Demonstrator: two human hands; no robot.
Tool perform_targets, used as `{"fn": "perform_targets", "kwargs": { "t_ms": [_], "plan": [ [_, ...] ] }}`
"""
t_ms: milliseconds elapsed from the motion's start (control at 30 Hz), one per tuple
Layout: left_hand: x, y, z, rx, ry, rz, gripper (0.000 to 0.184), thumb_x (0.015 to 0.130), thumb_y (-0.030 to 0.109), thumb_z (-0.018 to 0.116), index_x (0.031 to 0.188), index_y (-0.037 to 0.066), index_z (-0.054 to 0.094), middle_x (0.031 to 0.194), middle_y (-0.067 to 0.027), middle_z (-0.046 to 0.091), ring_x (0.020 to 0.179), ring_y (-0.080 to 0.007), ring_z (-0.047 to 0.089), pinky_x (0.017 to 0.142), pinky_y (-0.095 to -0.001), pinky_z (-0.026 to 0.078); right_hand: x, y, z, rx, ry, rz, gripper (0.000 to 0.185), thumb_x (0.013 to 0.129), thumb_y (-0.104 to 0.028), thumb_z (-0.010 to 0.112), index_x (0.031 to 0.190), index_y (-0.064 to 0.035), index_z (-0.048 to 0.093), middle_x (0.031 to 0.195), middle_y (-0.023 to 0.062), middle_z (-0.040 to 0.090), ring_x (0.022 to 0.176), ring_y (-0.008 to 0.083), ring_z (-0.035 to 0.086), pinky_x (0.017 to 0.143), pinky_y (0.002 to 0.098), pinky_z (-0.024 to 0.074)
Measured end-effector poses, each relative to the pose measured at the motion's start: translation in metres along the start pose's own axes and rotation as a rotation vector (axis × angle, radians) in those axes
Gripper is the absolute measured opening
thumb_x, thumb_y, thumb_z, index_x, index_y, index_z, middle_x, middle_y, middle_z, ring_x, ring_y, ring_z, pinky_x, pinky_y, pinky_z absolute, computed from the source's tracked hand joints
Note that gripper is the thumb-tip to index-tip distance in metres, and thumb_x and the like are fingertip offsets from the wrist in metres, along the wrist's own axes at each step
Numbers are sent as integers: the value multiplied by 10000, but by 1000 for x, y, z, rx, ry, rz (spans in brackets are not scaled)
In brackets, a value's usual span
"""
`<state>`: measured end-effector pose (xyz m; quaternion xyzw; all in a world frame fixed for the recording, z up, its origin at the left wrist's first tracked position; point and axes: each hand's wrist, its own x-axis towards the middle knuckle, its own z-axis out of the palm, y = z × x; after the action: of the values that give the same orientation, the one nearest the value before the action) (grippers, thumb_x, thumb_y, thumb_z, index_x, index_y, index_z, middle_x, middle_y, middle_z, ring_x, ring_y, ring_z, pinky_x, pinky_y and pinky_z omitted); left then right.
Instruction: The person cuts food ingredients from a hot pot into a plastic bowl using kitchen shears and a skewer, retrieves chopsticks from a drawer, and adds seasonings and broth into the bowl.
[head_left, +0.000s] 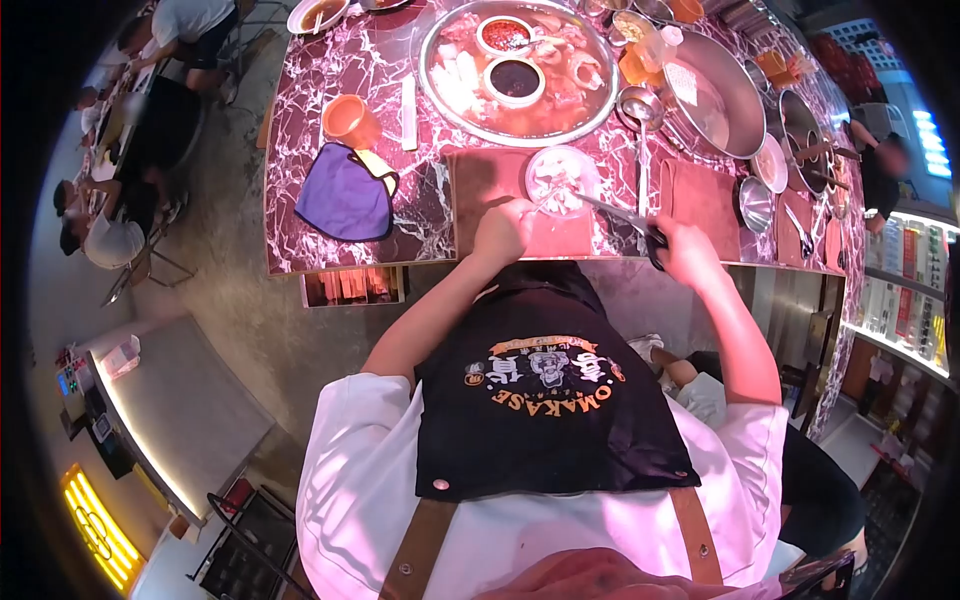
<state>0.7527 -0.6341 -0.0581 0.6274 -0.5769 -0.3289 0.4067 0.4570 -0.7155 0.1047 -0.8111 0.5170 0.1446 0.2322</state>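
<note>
My right hand (690, 252) grips a pair of scissors (628, 217) by the dark handles. The blades point left, over a small pale plate (590, 165) holding whitish cut pieces (562, 190). My left hand (503, 235) is closed at the plate's near left rim, fingers pinched there. Whether a piece is also between its fingertips I cannot make out. Under the plate lies a brown placemat (475, 190).
Beyond the plate stands a big round tray (432, 95) of food with two sauce bowls. A ladle (641, 120) and a large metal pan (745, 90) sit on the right. Left are an orange cup (350, 120) and a purple cloth (342, 197). Other people sit nearby.
</note>
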Motion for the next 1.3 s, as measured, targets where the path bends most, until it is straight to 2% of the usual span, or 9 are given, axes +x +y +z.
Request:
{"fn": "perform_targets", "kwargs": {
  "t_ms": [33, 167, 267, 467, 600, 667, 867, 1067, 1300],
  "plan": [
    [4, -3, -3, -10, 16, 4, 167, 906, 147, 639, 992, 42, 738, 857, -191, 717, 785, -324, 712, 714, -415, 547, -13, -5, -10, -10, -46, 108, 529, 766, -96, 703, 1275, -86, 561, 1045, 248, 686, 1027, 430, 654, 887, 521, 516],
    [24, 8, -22, -304, -228, -392, 200, 892, 163, 647, 940, -14, 728, 710, -88, 635, 661, -153, 609, 658, -333, 504, -36, -17, -16, -121, 250, -91, 586, 733, -109, 752, 1277, -57, 538, 1074, 179, 590, 1058, 384, 606, 923, 482, 502],
    [39, -8, -25, -425, -500, -668, 235, 932, 191, 626, 1006, -4, 736, 753, -46, 652, 696, -119, 615, 670, -302, 502, -3, -6, 17, -172, 343, -241, 626, 702, -55, 721, 1303, -64, 545, 1090, 176, 606, 1052, 369, 614, 916, 478, 507],
    [41, 43, -91, 164, -417, -184, 252, 923, 197, 620, 1022, -11, 722, 805, -101, 711, 709, -192, 675, 689, -350, 532, 27, 22, 3, -98, 239, -144, 529, 741, -79, 676, 1263, -73, 594, 1026, 197, 639, 1015, 375, 642, 884, 462, 519],
    [75, 42, -123, 191, -282, -200, 266, 932, 246, 604, 1038, 39, 733, 887, -167, 728, 820, -312, 712, 752, -402, 543, 49, 39, -73, 356, -82, 127, 557, 760, -205, 747, 1280, -100, 578, 1106, 217, 700, 1053, 343, 686, 919, 411, 515],
    [123, 33, -126, 431, -222, -141, 262, 932, 258, 591, 1041, 73, 742, 929, -193, 721, 892, -355, 708, 784, -429, 543, 112, 84, -50, 455, 151, 11, 565, 778, -227, 754, 1294, -80, 576, 1112, 215, 701, 1047, 330, 689, 928, 395, 511],
    [283, 32, -96, 745, -45, 33, 230, 934, 261, 550, 985, 146, 743, 951, -176, 716, 926, -398, 684, 795, -508, 537, 293, 76, -57, 438, 70, 129, 551, 801, -303, 758, 1263, -43, 605, 1163, 206, 695, 1106, 334, 669, 962, 390, 504],
    [398, 106, -73, 1130, -468, -91, 255, 858, 131, 584, 1031, 40, 746, 1045, -214, 729, 1022, -359, 709, 852, -472, 570, 341, 59, -62, 376, 37, 138, 569, 802, -282, 677, 1314, -56, 576, 1182, 220, 691, 1106, 359, 674, 954, 427, 516],
    [453, 57, -40, 1091, -571, -184, 288, 802, 123, 649, 1046, 21, 764, 1118, -203, 725, 1050, -347, 712, 866, -440, 571, 348, 67, -63, 300, 59, 67, 450, 824, -208, 648, 1234, -42, 568, 1147, 228, 687, 1086, 389, 664, 939, 486, 514]
  ]
}}
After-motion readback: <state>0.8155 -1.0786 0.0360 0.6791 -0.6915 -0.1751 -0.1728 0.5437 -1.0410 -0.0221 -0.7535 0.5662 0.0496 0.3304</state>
